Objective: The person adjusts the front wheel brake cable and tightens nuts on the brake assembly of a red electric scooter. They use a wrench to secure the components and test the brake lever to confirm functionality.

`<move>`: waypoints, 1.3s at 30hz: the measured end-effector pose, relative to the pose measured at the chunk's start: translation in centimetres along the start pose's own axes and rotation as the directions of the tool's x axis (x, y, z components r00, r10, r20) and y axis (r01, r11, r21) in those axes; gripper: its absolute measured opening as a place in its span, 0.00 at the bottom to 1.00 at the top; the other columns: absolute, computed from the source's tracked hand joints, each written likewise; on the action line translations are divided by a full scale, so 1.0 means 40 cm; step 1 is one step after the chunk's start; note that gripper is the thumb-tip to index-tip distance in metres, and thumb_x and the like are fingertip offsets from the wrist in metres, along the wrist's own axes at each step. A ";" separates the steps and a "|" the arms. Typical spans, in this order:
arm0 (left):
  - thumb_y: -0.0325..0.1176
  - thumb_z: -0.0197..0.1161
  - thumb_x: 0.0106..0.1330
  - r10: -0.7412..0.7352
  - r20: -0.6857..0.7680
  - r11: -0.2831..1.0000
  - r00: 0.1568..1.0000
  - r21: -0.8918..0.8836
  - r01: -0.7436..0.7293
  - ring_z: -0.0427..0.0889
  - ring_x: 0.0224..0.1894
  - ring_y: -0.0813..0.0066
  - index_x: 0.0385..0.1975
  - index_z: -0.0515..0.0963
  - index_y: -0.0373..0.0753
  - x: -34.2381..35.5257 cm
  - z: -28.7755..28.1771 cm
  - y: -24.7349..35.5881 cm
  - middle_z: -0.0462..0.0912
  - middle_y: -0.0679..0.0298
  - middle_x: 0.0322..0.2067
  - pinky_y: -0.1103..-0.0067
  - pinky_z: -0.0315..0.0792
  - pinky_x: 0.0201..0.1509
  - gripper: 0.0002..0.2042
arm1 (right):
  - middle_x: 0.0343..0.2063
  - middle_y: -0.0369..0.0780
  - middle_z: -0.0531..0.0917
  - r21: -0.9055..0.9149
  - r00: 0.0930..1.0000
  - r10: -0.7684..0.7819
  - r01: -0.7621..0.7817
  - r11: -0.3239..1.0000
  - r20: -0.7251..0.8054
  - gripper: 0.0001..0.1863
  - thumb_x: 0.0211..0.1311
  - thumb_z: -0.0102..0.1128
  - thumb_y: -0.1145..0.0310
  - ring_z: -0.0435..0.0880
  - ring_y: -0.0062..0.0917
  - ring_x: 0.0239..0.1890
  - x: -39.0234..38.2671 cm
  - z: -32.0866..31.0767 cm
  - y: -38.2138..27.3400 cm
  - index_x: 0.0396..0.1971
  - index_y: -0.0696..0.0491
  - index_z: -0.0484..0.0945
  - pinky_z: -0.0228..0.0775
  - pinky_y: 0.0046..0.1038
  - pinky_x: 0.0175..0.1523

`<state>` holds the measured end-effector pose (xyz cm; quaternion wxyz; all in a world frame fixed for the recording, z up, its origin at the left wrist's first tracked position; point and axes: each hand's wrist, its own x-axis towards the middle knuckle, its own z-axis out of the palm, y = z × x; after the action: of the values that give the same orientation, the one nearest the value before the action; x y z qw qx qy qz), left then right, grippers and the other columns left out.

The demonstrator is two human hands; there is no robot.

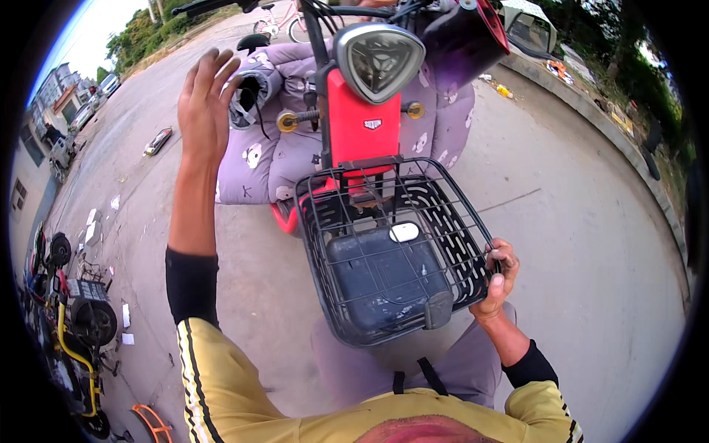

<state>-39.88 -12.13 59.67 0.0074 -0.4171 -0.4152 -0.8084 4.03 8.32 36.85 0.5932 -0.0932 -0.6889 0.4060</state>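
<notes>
A black wire basket (320, 301) is at the front of a red electric scooter (363, 122). My right hand (499, 279) is closed around the basket's near right edge, thumb on top. Through the wires shows a dark, scuffed plastic piece (354, 272) with a small white oval object (404, 232) at its far side. My left hand (209, 100) is raised on the left, fingers stretched out and holding nothing. It hangs beside the grey handlebar mitt (260, 85) of a purple quilted wind cover (247, 164); whether it touches the mitt I cannot tell. A large headlight (379, 63) sits above the basket.
Parked bikes and scooter parts (92, 321) stand at the left, near an orange frame piece (151, 422). White scraps (127, 316) lie on the concrete. A low kerb (613, 133) runs along the right. A pink bicycle (281, 23) stands behind the scooter.
</notes>
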 end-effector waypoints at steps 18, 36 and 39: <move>0.40 0.44 0.78 0.358 0.456 0.047 0.815 0.863 -0.503 0.80 0.51 0.45 0.30 0.71 0.30 -0.807 -0.113 0.132 0.79 0.42 0.41 0.32 0.67 0.65 0.19 | 0.46 0.42 0.76 0.393 0.937 -0.328 0.350 0.850 -0.124 0.18 0.73 0.60 0.55 0.78 0.37 0.52 -0.104 0.252 -0.098 0.56 0.47 0.77 0.69 0.48 0.56; 0.39 0.51 0.78 0.357 0.373 -0.336 0.857 0.907 -0.254 0.83 0.53 0.52 0.42 0.77 0.26 -0.949 0.014 0.178 0.82 0.44 0.50 0.61 0.76 0.61 0.18 | 0.59 0.48 0.79 -0.209 0.607 0.494 -0.479 0.852 0.623 0.21 0.72 0.58 0.63 0.79 0.46 0.60 -0.283 0.473 1.028 0.61 0.51 0.77 0.72 0.41 0.64; 0.38 0.51 0.78 0.329 0.397 -0.398 0.857 0.881 -0.255 0.82 0.54 0.53 0.42 0.77 0.26 -0.929 0.062 0.227 0.82 0.44 0.50 0.62 0.76 0.62 0.17 | 0.54 0.45 0.83 -0.236 0.574 0.492 -0.463 0.854 0.655 0.15 0.73 0.58 0.61 0.81 0.45 0.55 -0.240 0.388 0.950 0.52 0.51 0.83 0.73 0.43 0.59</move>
<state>-10.74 -28.82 41.20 0.5598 -0.3144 -0.7569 -0.1219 -20.57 20.33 4.80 0.1567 -0.1274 -0.8162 0.5413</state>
